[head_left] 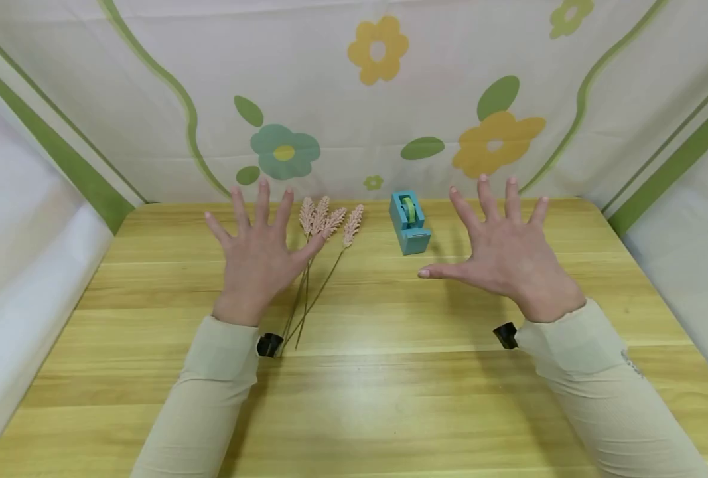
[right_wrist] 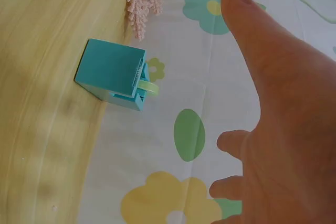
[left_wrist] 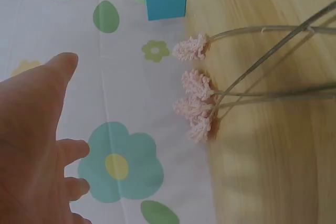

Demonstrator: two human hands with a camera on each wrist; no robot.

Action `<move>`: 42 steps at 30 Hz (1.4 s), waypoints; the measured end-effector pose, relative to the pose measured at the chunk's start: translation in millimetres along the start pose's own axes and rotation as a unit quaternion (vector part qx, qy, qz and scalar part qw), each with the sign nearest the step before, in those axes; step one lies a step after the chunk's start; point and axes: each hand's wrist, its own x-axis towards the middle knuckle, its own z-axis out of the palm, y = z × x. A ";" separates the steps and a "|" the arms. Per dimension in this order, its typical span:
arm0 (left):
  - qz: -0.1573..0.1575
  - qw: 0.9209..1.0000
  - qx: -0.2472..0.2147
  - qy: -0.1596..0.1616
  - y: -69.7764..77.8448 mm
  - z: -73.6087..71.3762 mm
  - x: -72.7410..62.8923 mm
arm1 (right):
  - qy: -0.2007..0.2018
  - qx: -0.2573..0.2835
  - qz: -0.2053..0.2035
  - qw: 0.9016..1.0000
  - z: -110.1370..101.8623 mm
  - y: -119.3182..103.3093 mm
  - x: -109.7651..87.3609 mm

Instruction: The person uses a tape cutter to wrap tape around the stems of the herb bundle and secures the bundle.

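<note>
Both hands hover over the table with fingers spread wide, holding nothing. My left hand [head_left: 257, 262] is just left of several pink flower sprigs [head_left: 352, 226] on long thin stems; its thumb overlaps one flower head in the head view. In the left wrist view the pink flower heads [left_wrist: 197, 85] lie by the table's back edge, stems crossing. To the right of the flowers stands a teal tape dispenser [head_left: 415, 240] with a roll of green tape [head_left: 409, 210]. My right hand [head_left: 511, 255] is right of the dispenser, its thumb pointing left in front of it. The right wrist view shows the dispenser [right_wrist: 111, 67] upright.
The wooden table [head_left: 365, 411] ends at a white cloth backdrop [head_left: 330, 86] printed with flowers and leaves. White cloth also hangs at both sides. A small black device [head_left: 269, 344] sits at the left wrist, another black device [head_left: 505, 335] at the right.
</note>
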 end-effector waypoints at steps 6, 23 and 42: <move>0.059 0.996 -0.055 0.044 10.4 12.7 3.7 | 0.018 0.089 -0.038 0.995 6.7 -3.9 12.7; 0.015 0.924 -0.368 -0.106 98.1 81.3 52.1 | 0.139 0.406 0.025 0.903 76.8 -37.4 54.1; -0.109 0.751 -0.620 -0.200 87.7 98.7 65.6 | 0.039 0.538 0.161 0.826 78.7 -34.8 66.8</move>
